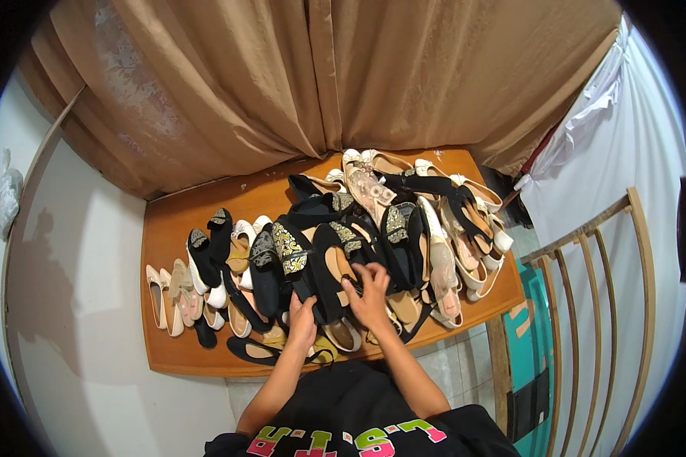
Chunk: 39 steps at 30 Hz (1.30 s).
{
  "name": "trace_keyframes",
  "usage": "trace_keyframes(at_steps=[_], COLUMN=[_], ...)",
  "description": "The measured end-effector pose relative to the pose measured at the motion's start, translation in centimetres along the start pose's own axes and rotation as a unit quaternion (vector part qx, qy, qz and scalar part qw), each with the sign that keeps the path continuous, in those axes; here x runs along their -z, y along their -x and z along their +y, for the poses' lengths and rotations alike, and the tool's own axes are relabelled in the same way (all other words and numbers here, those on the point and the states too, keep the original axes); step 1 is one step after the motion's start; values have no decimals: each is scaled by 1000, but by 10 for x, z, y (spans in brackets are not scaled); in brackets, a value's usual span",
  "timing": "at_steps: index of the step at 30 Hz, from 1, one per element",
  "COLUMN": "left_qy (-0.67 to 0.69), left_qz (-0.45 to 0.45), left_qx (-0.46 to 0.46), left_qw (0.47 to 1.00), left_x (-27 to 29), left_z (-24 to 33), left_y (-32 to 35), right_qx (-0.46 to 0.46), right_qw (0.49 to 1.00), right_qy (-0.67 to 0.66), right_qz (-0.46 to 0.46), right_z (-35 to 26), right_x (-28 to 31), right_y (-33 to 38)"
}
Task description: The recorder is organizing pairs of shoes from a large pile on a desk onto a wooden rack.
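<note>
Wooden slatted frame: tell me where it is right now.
In the head view, the wooden slatted frame stands at the right, in front of the white curtain and past the right end of the table.

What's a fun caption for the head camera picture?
Left fingers and right fingers touch black shoes piled on a brown table.

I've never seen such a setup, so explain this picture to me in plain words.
There is no machine grip here: you see a person's bare left hand and right hand. The picture comes from a wide fisheye camera worn on the head, looking down, so straight edges bend. Flat shoes, mostly black or pale, are piled on an orange-brown wooden table. The left hand appears closed on the near end of a black shoe with a yellow-and-white patterned front. The right hand touches a black shoe with a tan insole; its hold is unclear.
</note>
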<state>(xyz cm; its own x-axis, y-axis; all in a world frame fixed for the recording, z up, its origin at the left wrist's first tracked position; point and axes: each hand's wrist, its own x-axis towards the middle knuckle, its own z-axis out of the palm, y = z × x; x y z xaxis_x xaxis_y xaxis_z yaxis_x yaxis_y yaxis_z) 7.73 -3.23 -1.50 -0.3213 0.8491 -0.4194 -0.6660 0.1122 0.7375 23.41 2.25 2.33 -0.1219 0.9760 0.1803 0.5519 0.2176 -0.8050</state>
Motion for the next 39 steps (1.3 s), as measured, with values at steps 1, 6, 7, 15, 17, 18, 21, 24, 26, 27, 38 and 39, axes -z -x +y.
trace_keyframes(at_steps=[1, 6, 7, 15, 17, 18, 21, 24, 26, 27, 38, 39], left_qy=[-19, -25, -32, -37, -115, -115, -466, -430, -393, -401, -202, -233], left_qz=[-17, 1, -1, -48, -50, -44, 23, 21, 24, 44, 31, 43], left_qx=[-7, 70, 98, 98, 68, 67, -158, -230, -248, -254, -239, -248], left_qw=[1000, 997, 995, 993, 990, 990, 870, 873, 885, 879, 949, 939], left_x=[-5, -37, -41, -96, -101, -102, -113, -114, -112, -105, -72, -69], left_z=[-5, -37, -43, -50, -42, -41, -41, -46, -30, -25, -9, -4], left_y=[-1, 1, -3, -5, -4, -2, 6, 13, 17, 18, 30, 29], right_qx=[27, 62, 41, 14, -150, -306, -181, -3, -77, -66, 3, 4], right_qw=[999, 964, 972, 920, 835, 706, 785, 920, 875, 910, 901, 899], right_qy=[40, 167, 156, -322, -460, -572, -520, -325, -457, -400, -422, -425], right_qz=[-12, -197, -173, -222, -262, -284, -285, -217, -135, -86, -96, -104], right_z=[18, 80, 82, 92, 101, 90, 71, 58, 74, 78, 43, 38], right_x=[10, 32, 26, 61, 71, 81, 98, 87, 72, 70, 29, 28], right_y=[-10, -39, -42, -48, -49, -51, -52, -50, -51, -53, -44, -42])
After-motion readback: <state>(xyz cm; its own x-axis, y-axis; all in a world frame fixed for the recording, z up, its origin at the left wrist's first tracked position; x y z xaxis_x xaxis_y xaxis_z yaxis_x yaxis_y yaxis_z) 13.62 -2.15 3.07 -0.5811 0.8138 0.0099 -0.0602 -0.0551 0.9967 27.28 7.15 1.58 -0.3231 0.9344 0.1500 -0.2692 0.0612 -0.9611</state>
